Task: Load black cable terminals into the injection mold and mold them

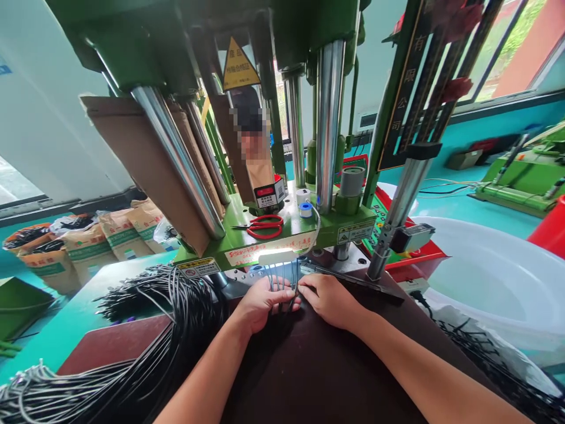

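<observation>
Several thin dark cables (282, 272) run down from the front of the green press (212, 247) into my hands. My left hand (265, 297), palm partly up, has its fingers curled around them below the press edge. Close beside it, my right hand (326, 297) pinches the rightmost cable between thumb and fingertips. The cable ends under my fingers are too small to make out. A large bundle of black cables (180, 312) lies to the left of my left forearm.
Red-handled scissors (265, 226) and a blue-and-white spool (305, 209) sit on the press ledge. Steel columns (331, 123) stand above. A white tub (494, 259) is at right, filled sacks (92, 241) at left. Behind the press is another person.
</observation>
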`<state>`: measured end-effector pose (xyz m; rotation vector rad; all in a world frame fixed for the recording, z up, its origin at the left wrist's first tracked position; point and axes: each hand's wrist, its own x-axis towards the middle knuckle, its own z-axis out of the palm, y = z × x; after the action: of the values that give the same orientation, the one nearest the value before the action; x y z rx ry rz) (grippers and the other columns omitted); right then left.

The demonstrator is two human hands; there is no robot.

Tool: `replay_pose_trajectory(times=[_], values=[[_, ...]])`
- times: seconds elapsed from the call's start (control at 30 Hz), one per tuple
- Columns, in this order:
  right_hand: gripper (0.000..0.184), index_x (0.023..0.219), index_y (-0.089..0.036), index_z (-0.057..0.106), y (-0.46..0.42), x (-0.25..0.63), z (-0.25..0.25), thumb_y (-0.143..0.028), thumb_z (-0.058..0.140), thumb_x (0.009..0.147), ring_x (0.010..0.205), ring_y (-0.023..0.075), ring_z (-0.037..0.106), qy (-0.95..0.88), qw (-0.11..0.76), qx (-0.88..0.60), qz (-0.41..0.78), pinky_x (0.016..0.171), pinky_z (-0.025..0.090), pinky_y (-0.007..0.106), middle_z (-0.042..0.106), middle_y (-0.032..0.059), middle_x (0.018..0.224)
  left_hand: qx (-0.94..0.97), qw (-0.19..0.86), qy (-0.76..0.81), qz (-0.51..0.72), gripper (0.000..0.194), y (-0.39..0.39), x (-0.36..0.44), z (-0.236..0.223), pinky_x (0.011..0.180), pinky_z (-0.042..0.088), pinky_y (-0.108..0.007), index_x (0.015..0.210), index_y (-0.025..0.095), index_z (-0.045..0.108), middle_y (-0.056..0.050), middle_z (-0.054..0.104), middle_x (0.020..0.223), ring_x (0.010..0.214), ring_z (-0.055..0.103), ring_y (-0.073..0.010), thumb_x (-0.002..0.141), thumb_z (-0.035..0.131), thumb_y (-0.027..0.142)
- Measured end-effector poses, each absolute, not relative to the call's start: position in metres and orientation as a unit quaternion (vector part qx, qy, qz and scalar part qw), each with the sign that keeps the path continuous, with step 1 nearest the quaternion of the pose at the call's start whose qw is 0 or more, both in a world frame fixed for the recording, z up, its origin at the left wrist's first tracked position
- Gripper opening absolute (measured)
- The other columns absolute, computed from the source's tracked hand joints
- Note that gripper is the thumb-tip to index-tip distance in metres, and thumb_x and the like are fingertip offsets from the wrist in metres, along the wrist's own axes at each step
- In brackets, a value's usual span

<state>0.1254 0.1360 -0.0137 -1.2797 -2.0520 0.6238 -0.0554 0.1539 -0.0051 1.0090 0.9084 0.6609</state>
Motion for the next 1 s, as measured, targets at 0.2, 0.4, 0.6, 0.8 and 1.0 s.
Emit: replay_pose_trajectory(times=[0.2, 0.4, 0.6, 0.8, 1.0], values=[[0.026, 0.079, -0.018, 0.069, 0.1349, 0.1246, -0.0124, -0.019, 0.045, 0.089, 0.071, 0.0167, 0.060, -0.779, 0.314, -0.487, 0.241, 0.068, 0.040, 0.026, 0.068, 0.0041, 0.076, 0.478, 0.723, 0.404, 0.294, 0.033, 0.1531, -0.0548, -0.0017, 0.043, 0.032, -0.014, 0.080, 0.011, 0.059, -0.009, 0.069, 0.072, 0.063, 0.066, -0.0143, 0.064, 0.080, 0.031], [0.026, 0.079, -0.019, 0.070, 0.1348, 0.1247, -0.0128, -0.019, 0.045, 0.088, 0.070, 0.0170, 0.059, -0.777, 0.313, -0.491, 0.240, 0.068, 0.040, 0.026, 0.068, 0.0047, 0.076, 0.483, 0.719, 0.408, 0.290, 0.030, 0.1534, -0.0553, -0.0030, 0.041, 0.026, -0.014, 0.081, 0.012, 0.058, -0.009, 0.070, 0.072, 0.063, 0.066, -0.0139, 0.066, 0.078, 0.030], [0.025, 0.078, -0.019, 0.069, 0.1355, 0.1245, -0.0138, -0.019, 0.046, 0.088, 0.069, 0.0163, 0.059, -0.777, 0.315, -0.491, 0.239, 0.067, 0.039, 0.026, 0.068, 0.0042, 0.075, 0.469, 0.727, 0.405, 0.295, 0.035, 0.1543, -0.0567, -0.0067, 0.050, 0.038, -0.017, 0.084, 0.013, 0.059, -0.008, 0.070, 0.075, 0.069, 0.068, -0.0176, 0.064, 0.080, 0.032], [0.025, 0.077, -0.019, 0.068, 0.1358, 0.1251, -0.0146, -0.018, 0.046, 0.088, 0.069, 0.0159, 0.059, -0.779, 0.318, -0.484, 0.239, 0.066, 0.039, 0.025, 0.068, 0.0032, 0.075, 0.470, 0.728, 0.407, 0.289, 0.033, 0.1547, -0.0571, -0.0075, 0.052, 0.039, -0.018, 0.084, 0.013, 0.059, -0.008, 0.070, 0.075, 0.070, 0.068, -0.0177, 0.065, 0.079, 0.031], [0.025, 0.077, -0.019, 0.068, 0.1358, 0.1252, -0.0139, -0.018, 0.046, 0.088, 0.070, 0.0161, 0.060, -0.781, 0.317, -0.484, 0.235, 0.067, 0.038, 0.025, 0.068, 0.0034, 0.076, 0.474, 0.725, 0.403, 0.295, 0.031, 0.1538, -0.0566, -0.0068, 0.049, 0.035, -0.017, 0.083, 0.013, 0.059, -0.008, 0.070, 0.074, 0.069, 0.067, -0.0168, 0.066, 0.078, 0.030]])
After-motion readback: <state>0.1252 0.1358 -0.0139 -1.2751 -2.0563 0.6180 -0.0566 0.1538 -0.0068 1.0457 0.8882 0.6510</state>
